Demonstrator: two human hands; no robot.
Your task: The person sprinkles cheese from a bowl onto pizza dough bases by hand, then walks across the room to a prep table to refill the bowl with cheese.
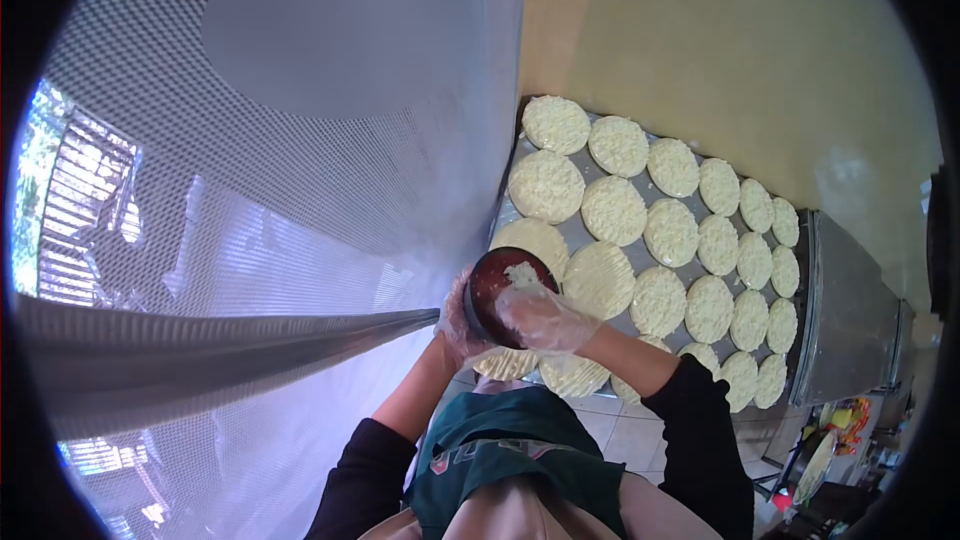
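My left hand (458,320), in a clear plastic glove, grips the left side of a dark bowl (485,290) with a reddish inside. Inside the bowl lies a small heap of white crumbly stuff (521,274). My right hand (540,317), gloved too, reaches over the bowl's right side with its fingers bent into it; whether they pinch anything is hidden. Under and beyond the bowl, rows of round pale discs (613,210) lie on a metal surface (577,231). Most discs bear white crumbs; a nearer disc (599,280) looks smoother and ridged.
A white mesh curtain (330,170) hangs along the left, with a gathered fold (230,350) reaching toward my left hand. A yellowish wall (730,50) stands behind the discs. On the right are a metal panel (850,310) and assorted items (850,425) below it.
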